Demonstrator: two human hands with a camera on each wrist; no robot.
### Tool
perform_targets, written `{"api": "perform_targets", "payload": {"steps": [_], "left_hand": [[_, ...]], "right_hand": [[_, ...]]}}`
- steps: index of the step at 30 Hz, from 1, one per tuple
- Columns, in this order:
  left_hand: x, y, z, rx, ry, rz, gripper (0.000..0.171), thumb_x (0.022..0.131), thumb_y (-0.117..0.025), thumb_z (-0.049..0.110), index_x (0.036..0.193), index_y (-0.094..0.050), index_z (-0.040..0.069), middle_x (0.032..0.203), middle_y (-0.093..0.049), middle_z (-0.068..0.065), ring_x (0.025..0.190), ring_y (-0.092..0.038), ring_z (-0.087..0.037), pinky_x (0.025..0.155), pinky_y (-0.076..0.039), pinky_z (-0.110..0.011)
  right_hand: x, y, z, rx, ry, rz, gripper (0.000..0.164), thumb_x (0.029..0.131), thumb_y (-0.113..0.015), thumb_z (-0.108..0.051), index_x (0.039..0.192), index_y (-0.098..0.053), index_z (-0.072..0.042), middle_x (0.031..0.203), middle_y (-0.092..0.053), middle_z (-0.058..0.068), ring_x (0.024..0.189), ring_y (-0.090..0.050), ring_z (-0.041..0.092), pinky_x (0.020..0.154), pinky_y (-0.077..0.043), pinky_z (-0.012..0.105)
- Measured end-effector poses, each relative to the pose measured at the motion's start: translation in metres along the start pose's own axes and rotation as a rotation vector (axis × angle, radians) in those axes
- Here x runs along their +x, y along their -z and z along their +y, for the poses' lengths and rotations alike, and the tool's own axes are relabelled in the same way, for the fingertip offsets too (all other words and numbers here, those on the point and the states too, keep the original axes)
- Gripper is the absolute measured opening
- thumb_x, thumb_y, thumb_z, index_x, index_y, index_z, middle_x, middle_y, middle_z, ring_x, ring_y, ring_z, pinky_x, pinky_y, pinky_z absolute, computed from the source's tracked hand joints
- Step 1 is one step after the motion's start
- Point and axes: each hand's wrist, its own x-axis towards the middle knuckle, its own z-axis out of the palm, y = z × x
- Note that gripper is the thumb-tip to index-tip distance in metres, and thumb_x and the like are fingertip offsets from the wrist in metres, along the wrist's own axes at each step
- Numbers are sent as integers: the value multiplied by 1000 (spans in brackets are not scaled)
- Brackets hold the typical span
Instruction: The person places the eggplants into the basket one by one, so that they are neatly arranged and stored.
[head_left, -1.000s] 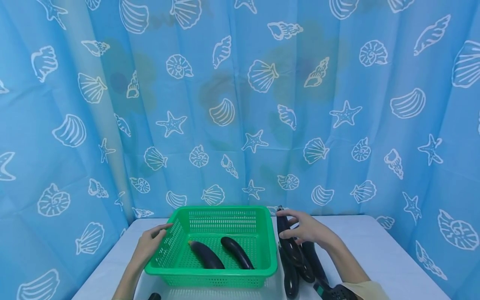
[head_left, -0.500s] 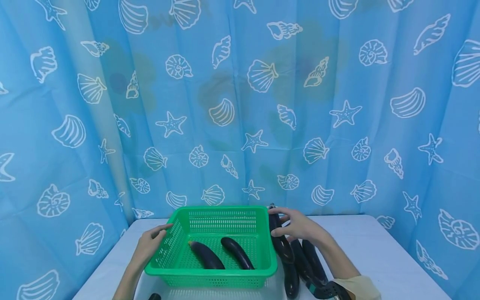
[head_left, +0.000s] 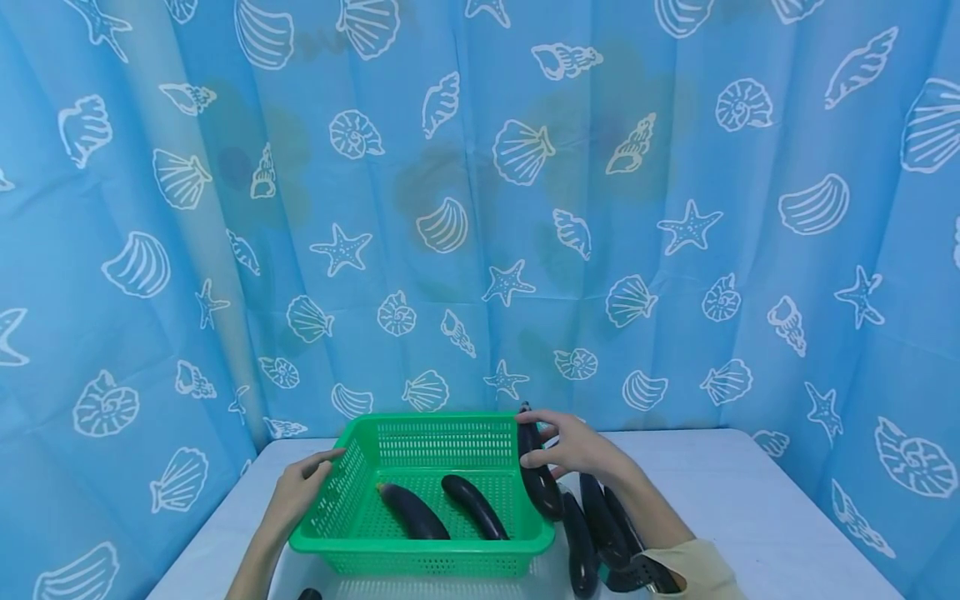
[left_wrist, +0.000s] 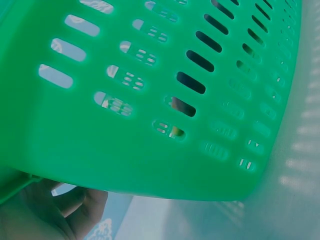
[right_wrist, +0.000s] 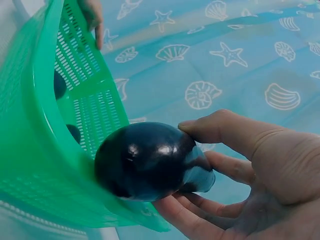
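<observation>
My right hand [head_left: 576, 446] pinches a dark glossy eggplant [head_left: 538, 475] between thumb and fingers, over the right rim of the green basket [head_left: 420, 546]. The right wrist view has this eggplant [right_wrist: 145, 160] end-on, overlapping the basket's edge. Inside the basket lie two more eggplants, one with a pale stem end [head_left: 411, 510] and a slimmer one [head_left: 474, 505]. At the opposite rim, my left hand [head_left: 296, 492] holds the basket's left side. Up close in the left wrist view, the slotted wall [left_wrist: 125, 150] fills the frame, with bent fingers [left_wrist: 87, 212] at its edge.
Several eggplants [head_left: 581, 546] lie side by side on the white table [head_left: 750, 517], right of the basket, partly behind my right forearm. A small dark end of something [head_left: 309, 593] shows at the bottom left. The blue seashell curtain [head_left: 480, 250] hangs behind the table.
My right hand has carried the eggplant leftward from above the eggplants on the table to over the basket's right rim. The left hand and basket have stayed in place.
</observation>
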Motion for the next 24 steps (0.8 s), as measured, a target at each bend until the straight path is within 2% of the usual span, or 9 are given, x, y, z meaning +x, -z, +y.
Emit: {"api": "perform_targets", "payload": {"steps": [12, 17, 24], "left_hand": [[0, 0, 1, 17, 10, 7, 41, 103, -39, 22, 139, -56, 12, 147, -47, -25, 135, -43, -47, 111, -40, -63], [0, -1, 0, 16, 12, 5, 41, 104, -40, 23, 139, -56, 12, 146, -48, -25, 134, -44, -48, 108, -43, -62], [1, -1, 0, 20, 12, 8, 41, 103, -40, 23, 140, -56, 13, 146, -48, -25, 134, -45, -48, 109, -43, -62]], "right_hand": [[8, -14, -6, 31, -15, -1, 64, 86, -75, -19, 144, -48, -13, 126, -55, 25, 88, -69, 23, 72, -65, 45], [12, -22, -7, 25, -10, -18, 65, 87, -74, -17, 145, -47, -11, 127, -54, 25, 95, -67, 25, 70, -65, 45], [17, -33, -11, 47, -26, -23, 62, 86, -76, -17, 142, -50, -17, 134, -50, 24, 105, -64, 30, 69, -65, 44]]}}
